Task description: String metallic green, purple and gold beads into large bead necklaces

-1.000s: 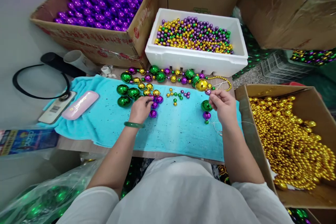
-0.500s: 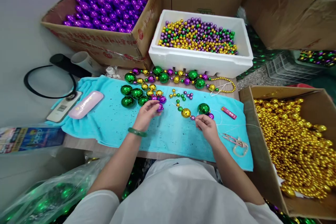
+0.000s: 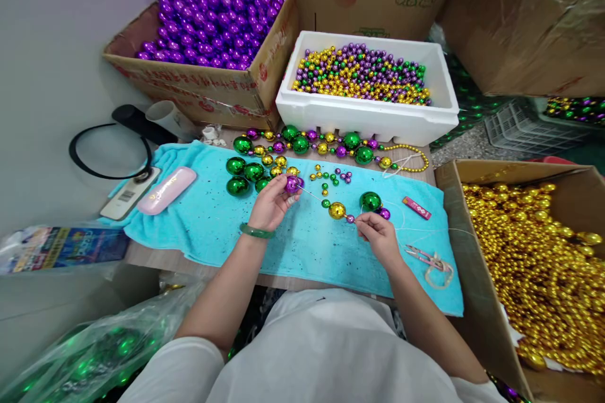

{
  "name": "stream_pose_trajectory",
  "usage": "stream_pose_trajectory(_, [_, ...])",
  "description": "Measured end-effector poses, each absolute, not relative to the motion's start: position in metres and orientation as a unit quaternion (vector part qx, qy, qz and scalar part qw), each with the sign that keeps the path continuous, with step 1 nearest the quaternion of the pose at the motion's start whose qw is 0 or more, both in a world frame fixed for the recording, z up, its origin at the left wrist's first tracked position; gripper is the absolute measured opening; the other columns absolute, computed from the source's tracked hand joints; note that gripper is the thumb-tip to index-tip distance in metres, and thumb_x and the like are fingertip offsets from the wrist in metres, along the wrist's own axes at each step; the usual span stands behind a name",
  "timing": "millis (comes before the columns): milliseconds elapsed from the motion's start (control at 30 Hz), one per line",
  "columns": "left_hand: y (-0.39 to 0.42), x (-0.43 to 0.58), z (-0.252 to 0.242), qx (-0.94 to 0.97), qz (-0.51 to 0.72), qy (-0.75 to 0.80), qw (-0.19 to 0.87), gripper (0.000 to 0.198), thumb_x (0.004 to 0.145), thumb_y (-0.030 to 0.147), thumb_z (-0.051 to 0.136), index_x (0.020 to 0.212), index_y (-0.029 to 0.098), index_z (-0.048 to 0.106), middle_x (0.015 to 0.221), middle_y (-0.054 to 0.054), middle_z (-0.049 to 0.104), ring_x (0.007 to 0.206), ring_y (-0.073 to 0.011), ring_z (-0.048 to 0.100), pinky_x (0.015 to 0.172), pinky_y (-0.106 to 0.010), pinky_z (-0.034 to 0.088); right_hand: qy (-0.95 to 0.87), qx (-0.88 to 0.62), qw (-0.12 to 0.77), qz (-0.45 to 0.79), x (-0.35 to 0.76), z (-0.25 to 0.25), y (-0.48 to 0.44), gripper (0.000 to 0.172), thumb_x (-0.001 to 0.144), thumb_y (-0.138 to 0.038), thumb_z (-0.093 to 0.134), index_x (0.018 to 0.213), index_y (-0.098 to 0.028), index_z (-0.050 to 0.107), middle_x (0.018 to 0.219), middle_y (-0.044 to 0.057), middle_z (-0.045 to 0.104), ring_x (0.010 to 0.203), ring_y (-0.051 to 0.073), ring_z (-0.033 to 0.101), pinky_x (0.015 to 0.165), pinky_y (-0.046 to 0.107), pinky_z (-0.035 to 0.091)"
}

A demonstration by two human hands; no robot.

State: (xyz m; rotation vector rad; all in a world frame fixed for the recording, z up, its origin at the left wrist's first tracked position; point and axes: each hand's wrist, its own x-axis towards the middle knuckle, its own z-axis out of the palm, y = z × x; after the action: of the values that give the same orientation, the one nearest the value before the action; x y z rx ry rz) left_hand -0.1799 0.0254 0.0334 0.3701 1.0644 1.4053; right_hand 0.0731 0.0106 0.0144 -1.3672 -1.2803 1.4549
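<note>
My left hand, with a green bangle on the wrist, pinches a purple ball above the turquoise towel. A thin wire runs from that ball to my right hand, which pinches the strand just behind a small purple bead. On the strand sit a gold ball and a small green bead. A green ball lies beside my right hand. Loose green, gold and purple balls are heaped left of my left hand. A finished bead string lies along the towel's far edge.
A white foam box of mixed small beads stands behind the towel, a carton of purple balls at back left, a carton of gold beads at right. Snips, a red lighter and a pink case lie on the towel.
My left hand picked a purple ball from the heap and lifted it to the wire's end. My right hand came down from the far edge, bringing the gold ball on the strand.
</note>
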Motion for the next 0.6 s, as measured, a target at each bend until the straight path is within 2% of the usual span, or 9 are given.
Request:
stream_pose_trajectory(167, [0.024,-0.180,0.033,0.210,0.611,0.488,0.587,0.029,0.073,0.032,0.070,0.098,0.018,0.063,0.096,-0.006,0.069,0.077,-0.0141,0.066,0.067,-0.026,0.053,-0.518,-0.536,0.383,0.546,0.076,0.016,0.010,0.018,0.068,-0.036,0.063,0.066,-0.019,0.061,0.049,-0.003,0.050,0.046,0.010,0.041,0.045,0.024,0.032])
stream_pose_trajectory(300, [0.022,-0.174,0.033,0.260,0.636,0.491,0.536,0.032,0.068,0.027,0.075,0.097,0.020,0.063,0.103,-0.006,0.067,0.086,-0.0149,0.064,0.071,-0.027,0.052,-0.533,-0.538,0.384,0.527,0.078,0.016,0.010,0.017,0.070,-0.035,0.062,0.066,-0.019,0.062,0.051,-0.003,0.050,0.047,0.010,0.042,0.046,0.024,0.033])
stream_pose_trajectory(400, [0.019,-0.165,0.033,0.279,0.631,0.485,0.536,0.038,0.065,0.025,0.077,0.100,0.021,0.063,0.105,-0.006,0.066,0.092,-0.0160,0.063,0.074,-0.027,0.052,-0.536,-0.528,0.383,0.536,0.076,0.014,0.011,0.018,0.070,-0.036,0.061,0.067,-0.019,0.061,0.050,-0.003,0.049,0.046,0.010,0.040,0.046,0.024,0.032])
stream_pose_trajectory(600, [0.016,-0.158,0.033,0.360,0.630,0.473,0.501,0.054,0.063,0.020,0.079,0.112,0.024,0.056,0.110,-0.006,0.065,0.106,-0.0188,0.060,0.091,-0.033,0.049,-0.521,-0.526,0.389,0.548,0.074,0.006,0.014,0.021,0.069,-0.040,0.062,0.067,-0.019,0.060,0.050,-0.003,0.049,0.045,0.009,0.039,0.044,0.023,0.031])
